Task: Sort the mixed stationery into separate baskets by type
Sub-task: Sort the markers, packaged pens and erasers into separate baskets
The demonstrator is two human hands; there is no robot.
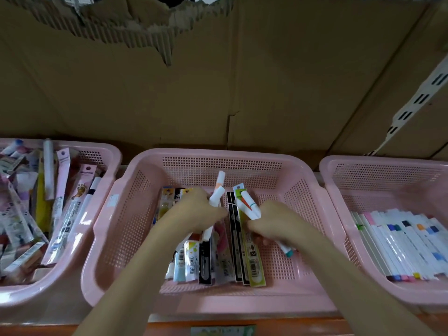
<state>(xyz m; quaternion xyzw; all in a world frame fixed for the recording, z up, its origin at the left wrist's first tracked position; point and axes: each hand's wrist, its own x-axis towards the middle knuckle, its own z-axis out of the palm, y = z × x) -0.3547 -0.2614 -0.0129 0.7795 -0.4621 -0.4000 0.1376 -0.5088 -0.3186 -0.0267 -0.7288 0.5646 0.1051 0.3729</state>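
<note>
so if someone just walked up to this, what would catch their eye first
Probably the two hands in the middle pink basket: the left hand grips a white marker and the right hand holds another white marker with a teal end, above a row of packaged pens. Next, the contrast on either side: the left basket holds a jumbled heap, while the right basket holds white markers in a neat row.

Single head-worn view, looking forward and steeply down onto a shelf. It is sitting close over the middle pink basket [218, 156], which is filling the centre. Left basket [106, 151] and right basket [378, 161] are getting cut off at the frame edges (wide-angle bending). Both forearms are entering from the bottom edge. Cardboard wall [218, 81] is filling the top half.
</note>
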